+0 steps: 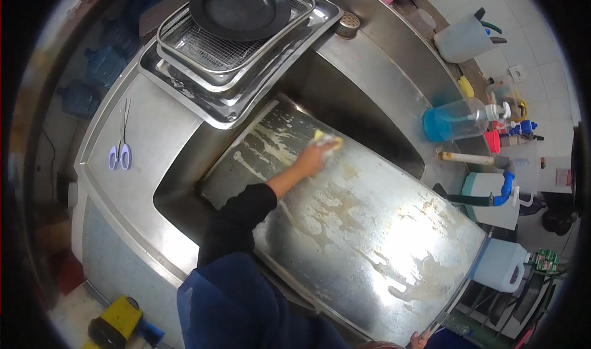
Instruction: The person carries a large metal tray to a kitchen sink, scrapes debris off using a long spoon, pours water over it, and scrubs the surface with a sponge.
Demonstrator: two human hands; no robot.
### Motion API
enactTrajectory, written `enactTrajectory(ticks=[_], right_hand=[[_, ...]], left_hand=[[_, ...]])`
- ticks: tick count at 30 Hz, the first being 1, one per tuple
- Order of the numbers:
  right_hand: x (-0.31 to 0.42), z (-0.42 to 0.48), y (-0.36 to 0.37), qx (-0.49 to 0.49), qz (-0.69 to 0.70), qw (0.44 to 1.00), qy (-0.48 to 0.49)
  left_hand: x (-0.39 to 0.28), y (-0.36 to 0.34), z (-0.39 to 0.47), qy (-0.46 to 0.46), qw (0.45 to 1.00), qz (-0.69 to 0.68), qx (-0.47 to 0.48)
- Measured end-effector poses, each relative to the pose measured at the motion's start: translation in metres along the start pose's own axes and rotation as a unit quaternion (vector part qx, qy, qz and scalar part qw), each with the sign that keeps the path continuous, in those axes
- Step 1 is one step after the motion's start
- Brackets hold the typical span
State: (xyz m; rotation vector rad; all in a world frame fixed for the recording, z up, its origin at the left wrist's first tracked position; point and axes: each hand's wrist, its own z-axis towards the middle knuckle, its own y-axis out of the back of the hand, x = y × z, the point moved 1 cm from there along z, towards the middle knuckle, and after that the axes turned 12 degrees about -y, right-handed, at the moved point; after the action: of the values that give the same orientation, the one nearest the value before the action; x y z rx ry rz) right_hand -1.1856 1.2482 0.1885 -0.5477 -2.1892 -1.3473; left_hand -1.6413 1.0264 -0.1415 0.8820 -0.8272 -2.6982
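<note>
My left hand (310,158), in a black cuff below a blue sleeve, presses a yellow and whitish scrubbing sponge (328,142) on the upper part of a large flat metal panel (295,238). Both hand and sponge are blurred. Streaks of brownish, foamy liquid run over the panel. It lies slanted across the steel sink basin (182,205), its far end down inside. At the bottom edge of the picture my right hand (419,339) grips the panel's near right corner; only its fingers show.
A black plate (240,7) rests on a wire rack (203,48) over stacked steel trays (221,123). Purple-handled scissors (121,150) lie on the left counter. Along the right stand a blue-liquid pump bottle (455,120), a pipe spout (466,158) and a jerrycan (496,263).
</note>
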Motion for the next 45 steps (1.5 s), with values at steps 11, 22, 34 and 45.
enactTrajectory(ticks=[11,22,34,45], right_hand=[[-0.005,0.012,0.01,-0.024,-0.102,0.994,-0.005],[0.011,0.006,-0.006,-0.016,-0.081,0.997,-0.011],[0.017,-0.008,-0.011,0.03,0.05,0.998,0.017],[0.013,-0.004,-0.009,0.016,0.025,0.998,0.06]], left_hand=[[0.159,-0.007,-0.064,0.482,0.872,0.084,-0.006],[0.145,0.023,-0.04,0.486,0.874,0.005,-0.016],[-0.066,0.002,-0.02,0.111,0.994,0.011,-0.004],[0.095,0.07,-0.133,0.456,0.879,0.114,0.079]])
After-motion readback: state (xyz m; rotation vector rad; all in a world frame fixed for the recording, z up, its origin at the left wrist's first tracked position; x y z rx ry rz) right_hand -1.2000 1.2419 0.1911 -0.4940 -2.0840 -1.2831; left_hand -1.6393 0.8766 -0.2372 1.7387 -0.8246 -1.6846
